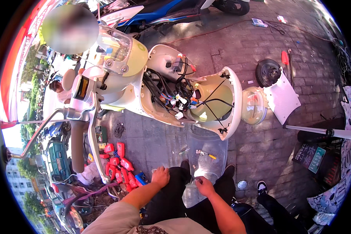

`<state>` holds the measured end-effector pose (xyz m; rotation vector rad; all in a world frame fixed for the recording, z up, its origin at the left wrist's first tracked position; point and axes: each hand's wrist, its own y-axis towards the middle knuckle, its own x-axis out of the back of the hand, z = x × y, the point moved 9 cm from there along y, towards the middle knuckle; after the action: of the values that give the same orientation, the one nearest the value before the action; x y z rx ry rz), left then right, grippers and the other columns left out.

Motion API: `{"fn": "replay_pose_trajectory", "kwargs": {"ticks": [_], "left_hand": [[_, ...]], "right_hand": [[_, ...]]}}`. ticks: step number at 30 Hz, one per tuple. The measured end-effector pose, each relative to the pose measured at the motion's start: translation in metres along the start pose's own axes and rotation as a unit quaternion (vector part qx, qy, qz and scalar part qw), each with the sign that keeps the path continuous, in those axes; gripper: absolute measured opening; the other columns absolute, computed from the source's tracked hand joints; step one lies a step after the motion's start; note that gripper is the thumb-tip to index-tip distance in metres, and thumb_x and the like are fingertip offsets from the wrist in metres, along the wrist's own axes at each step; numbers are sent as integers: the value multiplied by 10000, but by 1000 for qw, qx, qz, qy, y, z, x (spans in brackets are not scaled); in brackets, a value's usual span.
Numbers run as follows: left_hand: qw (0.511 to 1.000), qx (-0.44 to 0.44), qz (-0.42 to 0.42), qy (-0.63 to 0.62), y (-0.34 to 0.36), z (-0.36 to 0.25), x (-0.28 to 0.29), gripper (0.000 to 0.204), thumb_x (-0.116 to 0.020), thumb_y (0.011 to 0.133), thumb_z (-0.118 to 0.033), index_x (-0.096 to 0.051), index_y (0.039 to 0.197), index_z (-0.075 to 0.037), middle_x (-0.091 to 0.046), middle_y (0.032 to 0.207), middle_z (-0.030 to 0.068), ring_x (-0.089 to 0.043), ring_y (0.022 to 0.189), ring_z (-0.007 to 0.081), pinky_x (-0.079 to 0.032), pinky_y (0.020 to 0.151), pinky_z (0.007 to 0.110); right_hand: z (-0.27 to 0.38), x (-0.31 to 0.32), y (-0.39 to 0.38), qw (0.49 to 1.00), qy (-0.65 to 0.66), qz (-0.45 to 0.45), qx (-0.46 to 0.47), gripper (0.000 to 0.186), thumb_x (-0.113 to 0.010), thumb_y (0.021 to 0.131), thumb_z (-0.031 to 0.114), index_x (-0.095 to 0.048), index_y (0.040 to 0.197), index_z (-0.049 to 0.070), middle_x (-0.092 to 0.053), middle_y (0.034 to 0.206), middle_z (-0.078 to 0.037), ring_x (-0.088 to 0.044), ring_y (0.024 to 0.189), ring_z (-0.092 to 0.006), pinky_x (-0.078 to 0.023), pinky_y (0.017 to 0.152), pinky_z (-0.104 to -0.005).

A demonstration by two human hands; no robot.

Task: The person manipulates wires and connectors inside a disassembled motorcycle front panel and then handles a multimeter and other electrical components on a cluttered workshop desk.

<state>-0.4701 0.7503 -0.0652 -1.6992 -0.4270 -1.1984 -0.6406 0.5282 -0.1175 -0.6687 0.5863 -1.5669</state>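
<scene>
Left hand (160, 177) and right hand (204, 186) curl near the knees (176, 180); whether they hold anything cannot be told. On the far side of a yellow-handled screwdriver (212, 156), an opened scooter (234, 97) bares its wires (158, 94).

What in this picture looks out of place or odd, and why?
The cream scooter gapes open, its wires and white connectors exposed rather than covered. A white panel and a wheel lie apart from it on the paving, and red bottles are heaped untidily.
</scene>
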Motion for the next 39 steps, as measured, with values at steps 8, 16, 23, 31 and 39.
{"fn": "replay_pose_trajectory", "kwargs": {"ticks": [8,16,23,31,39], "left_hand": [[974,-54,29,-219,-123,-64,135,223,-687,945,-355,-757,1051,-172,-690,1111,132,-657,1117,380,-542,955,519],[911,173,16,-374,-155,135,168,363,-669,957,-338,-771,1124,-33,-742,1169,244,-701,1105,426,-545,974,472],[943,171,193,-212,-146,341,63,574,-654,907,-499,-741,1274,-67,-711,1299,263,-661,1262,441,-518,1087,502],[978,-93,157,-96,-98,403,109,444,-619,953,-416,-772,1152,-50,-729,1249,255,-690,1182,430,-546,1028,515],[945,34,90,-312,-20,367,200,450,-637,951,-415,-776,1194,-63,-746,1224,230,-683,1197,420,-536,1028,499]], "right_hand": [[95,29,-132,996,-62,-64,-12,367,-669,985,321,-742,1245,72,-773,1047,-184,-748,1004,-341,-572,903,-429],[239,-33,-170,955,-286,68,44,453,-568,1027,448,-736,1191,60,-770,1113,-206,-719,1086,-412,-552,960,-489],[379,-119,-187,984,-163,-63,41,437,-544,1045,408,-719,1071,8,-731,998,-278,-696,984,-474,-531,878,-538],[405,-169,-215,957,-205,-204,13,423,-580,1037,397,-681,1002,-12,-709,954,-276,-676,932,-491,-520,819,-543],[253,-189,-218,948,-147,-267,-93,373,-635,1022,356,-724,996,-5,-745,818,-150,-728,787,-300,-548,758,-420]]}}
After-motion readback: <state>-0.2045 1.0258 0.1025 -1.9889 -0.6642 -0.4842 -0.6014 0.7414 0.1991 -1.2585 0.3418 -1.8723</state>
